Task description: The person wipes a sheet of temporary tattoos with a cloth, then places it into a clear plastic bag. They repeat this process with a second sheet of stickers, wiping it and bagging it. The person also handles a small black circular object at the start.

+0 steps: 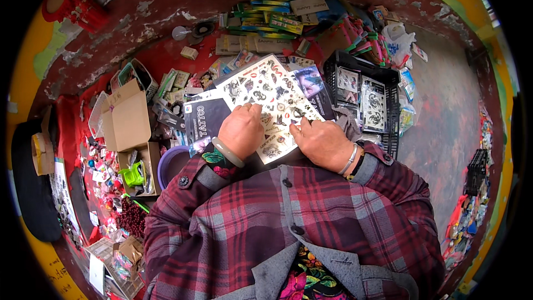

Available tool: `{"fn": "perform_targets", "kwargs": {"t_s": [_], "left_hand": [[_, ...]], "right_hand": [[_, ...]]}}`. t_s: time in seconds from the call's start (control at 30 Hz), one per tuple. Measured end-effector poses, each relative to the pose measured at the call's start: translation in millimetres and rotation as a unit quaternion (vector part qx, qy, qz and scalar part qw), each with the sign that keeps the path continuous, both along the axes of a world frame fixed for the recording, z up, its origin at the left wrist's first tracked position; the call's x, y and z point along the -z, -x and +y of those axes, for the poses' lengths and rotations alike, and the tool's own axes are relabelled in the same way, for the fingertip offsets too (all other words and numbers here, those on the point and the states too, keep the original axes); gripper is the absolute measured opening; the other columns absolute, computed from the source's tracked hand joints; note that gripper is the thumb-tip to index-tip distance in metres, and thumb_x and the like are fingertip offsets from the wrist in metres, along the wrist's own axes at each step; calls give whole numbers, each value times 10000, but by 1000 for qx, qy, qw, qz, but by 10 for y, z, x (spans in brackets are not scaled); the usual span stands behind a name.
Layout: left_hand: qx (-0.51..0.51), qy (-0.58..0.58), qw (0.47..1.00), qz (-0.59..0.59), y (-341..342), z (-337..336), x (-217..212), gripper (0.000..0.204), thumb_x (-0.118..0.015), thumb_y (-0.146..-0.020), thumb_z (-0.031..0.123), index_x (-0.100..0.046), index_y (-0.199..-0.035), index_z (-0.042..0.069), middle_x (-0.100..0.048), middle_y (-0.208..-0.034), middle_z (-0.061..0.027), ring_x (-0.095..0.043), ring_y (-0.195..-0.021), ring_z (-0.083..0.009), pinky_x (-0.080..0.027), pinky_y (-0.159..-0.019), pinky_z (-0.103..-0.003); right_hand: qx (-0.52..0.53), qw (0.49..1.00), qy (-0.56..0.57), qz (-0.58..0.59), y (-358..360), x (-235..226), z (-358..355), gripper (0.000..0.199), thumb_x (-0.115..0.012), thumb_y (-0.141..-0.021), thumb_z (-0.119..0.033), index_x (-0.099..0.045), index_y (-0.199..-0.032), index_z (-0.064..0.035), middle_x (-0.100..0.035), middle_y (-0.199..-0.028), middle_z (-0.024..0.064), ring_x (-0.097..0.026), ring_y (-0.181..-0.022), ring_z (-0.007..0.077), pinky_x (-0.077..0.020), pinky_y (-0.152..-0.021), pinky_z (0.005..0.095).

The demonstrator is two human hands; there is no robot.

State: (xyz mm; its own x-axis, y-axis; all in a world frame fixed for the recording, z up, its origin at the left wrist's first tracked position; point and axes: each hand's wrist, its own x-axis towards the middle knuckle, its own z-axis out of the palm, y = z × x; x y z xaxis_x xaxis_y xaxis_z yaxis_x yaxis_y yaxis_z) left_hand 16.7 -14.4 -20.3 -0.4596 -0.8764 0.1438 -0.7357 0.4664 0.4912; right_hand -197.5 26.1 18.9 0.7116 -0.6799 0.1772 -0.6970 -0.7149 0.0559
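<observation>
A cream sheet of temporary tattoos (264,86), printed with small dark and red designs, lies tilted in front of me. My left hand (241,131) is closed over its left side, fingers curled on the paper. On the opposite side, my right hand (326,143) pinches the lower right part, thumb and fingertips together. Beneath the sheet are dark tattoo packets; one black packet (206,121) shows at the left, and a purple-blue one (308,82) sticks out at the right. Both sets of fingertips are partly hidden.
A black plastic crate (393,97) with more tattoo sheets stands at the right. To the left are an open cardboard box (129,116), a purple basin (172,162) and many small goods. Green-and-yellow boxes (266,14) are stacked at the back near a plastic bag (397,43).
</observation>
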Motion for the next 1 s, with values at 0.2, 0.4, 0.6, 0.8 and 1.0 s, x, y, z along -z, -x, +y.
{"fn": "perform_targets", "kwargs": {"t_s": [0.2, 0.4, 0.6, 0.8, 1.0], "left_hand": [[15, -25, 999, 27, -61, 11, -7, 121, -539, -716, -2, -578, -831, -10, -585, -824, -195, -567, -802, -384, -470, -712, -437], [26, -37, 998, 35, -46, 34, -68, 102, -528, -703, -26, -573, -795, -21, -574, -801, -206, -573, -818, -377, -482, -718, -424], [41, -60, 997, -5, -35, 25, -121, 109, -542, -720, 15, -548, -822, -21, -582, -798, -211, -576, -801, -382, -469, -706, -431], [17, -120, 993, 1, 101, -37, -184, 190, -624, -719, 138, -536, -812, -2, -590, -773, -189, -585, -771, -370, -457, -667, -416], [-44, -75, 995, 51, 170, -224, -111, 160, -627, -725, 132, -529, -759, 11, -583, -672, -175, -587, -681, -376, -454, -599, -422]], "right_hand": [[-1, 1000, -13, 6, -7, 3, 1, 100, -551, -737, -111, -583, -785, -30, -535, -647, 74, -584, -555, 194, -468, -455, 306], [1, 1000, -11, 4, -23, -15, -5, 113, -545, -737, -108, -584, -792, -17, -539, -627, 80, -582, -549, 198, -464, -447, 306], [26, 997, 65, -14, 50, -6, 3, 250, -539, -739, -125, -629, -937, -2, -601, -802, 111, -569, -640, 174, -456, -506, 278], [80, 984, 138, -75, 151, -155, 22, 382, -573, -731, -105, -620, -1108, -64, -599, -1096, 147, -554, -663, 173, -467, -570, 283], [332, 885, -5, -325, 234, -207, 71, 318, -705, -788, -188, -599, -1037, -21, -592, -1048, 140, -609, -754, 190, -478, -610, 305]]}}
